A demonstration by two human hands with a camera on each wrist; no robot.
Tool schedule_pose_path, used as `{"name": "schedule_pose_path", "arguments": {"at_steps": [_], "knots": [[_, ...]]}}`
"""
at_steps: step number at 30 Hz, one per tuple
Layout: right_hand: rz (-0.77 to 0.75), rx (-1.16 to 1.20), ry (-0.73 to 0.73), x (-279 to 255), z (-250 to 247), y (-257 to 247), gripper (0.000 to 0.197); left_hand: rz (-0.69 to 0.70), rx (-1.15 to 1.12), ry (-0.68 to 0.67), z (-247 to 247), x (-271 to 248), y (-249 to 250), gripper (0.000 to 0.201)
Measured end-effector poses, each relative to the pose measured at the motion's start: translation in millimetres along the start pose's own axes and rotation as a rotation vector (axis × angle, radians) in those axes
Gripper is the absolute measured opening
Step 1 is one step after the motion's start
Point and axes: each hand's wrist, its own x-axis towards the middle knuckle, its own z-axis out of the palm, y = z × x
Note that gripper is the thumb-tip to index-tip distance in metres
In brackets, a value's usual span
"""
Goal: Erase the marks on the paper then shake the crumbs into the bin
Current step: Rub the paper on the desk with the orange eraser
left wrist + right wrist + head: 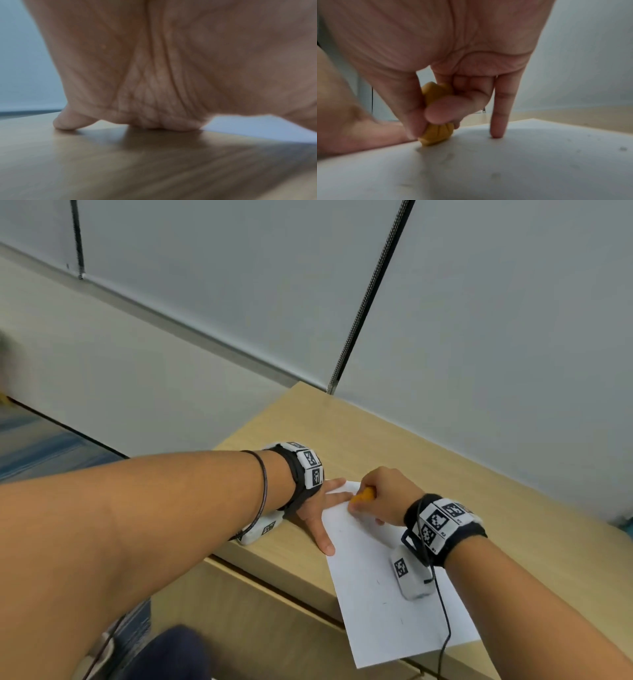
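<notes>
Pale wooden tabletop (342, 426) by the wall: our flat left hand (317, 508) pins the paper (383, 604) near its left edge; our right hand (383, 498) grips the orange eraser (363, 495). We should rub lightly, away from the pinning fingers.

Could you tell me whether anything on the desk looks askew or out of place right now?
The white sheet of paper lies skewed on the light wooden desk, its near corner overhanging the front edge. Otherwise nothing stands out: the left hand presses it flat while the right hand rubs with the orange eraser.

A light wooden desk (342, 426) carries a white paper sheet (376, 604) overhanging its near edge
</notes>
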Motion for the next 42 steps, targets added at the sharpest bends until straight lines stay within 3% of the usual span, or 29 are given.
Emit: {"name": "schedule_pose_path", "arguments": {"at_steps": [4, 9, 13, 19, 23, 29, 33, 38, 42], "knots": [[-0.131, 0.024, -0.257, -8, -2, -11, 0.021, -0.018, 0.022, -0.007, 1, 2, -3, 0.122], [-0.006, 0.016, 0.009, 7, -3, 1, 0.021, -0.001, 0.008, 0.004, -3, -4, 2, 0.119], [-0.078, 0.098, -0.299, 2, -7, 2, 0.026, -0.033, 0.031, -0.011, 0, 1, -2, 0.122], [0.029, 0.012, -0.037, 10, -5, 3, 0.021, -0.017, -0.012, 0.021, 4, 1, -2, 0.124], [0.046, 0.068, -0.058, 0, -2, 8, 0.013, -0.061, -0.009, 0.019, 9, -2, 0, 0.136], [0.007, 0.112, -0.05, -18, 4, 16, 0.018, -0.06, 0.016, -0.006, 6, -15, 2, 0.109], [-0.004, 0.128, -0.052, -18, 3, 8, 0.022, -0.05, 0.047, 0.066, -8, -10, -2, 0.117], [-0.002, 0.101, -0.05, -7, 6, -3, 0.019, -0.057, -0.007, -0.044, -6, 3, -3, 0.122], [-0.087, 0.069, -0.099, -6, 11, -10, 0.021, -0.06, -0.03, -0.045, -2, 2, -5, 0.117]]}}
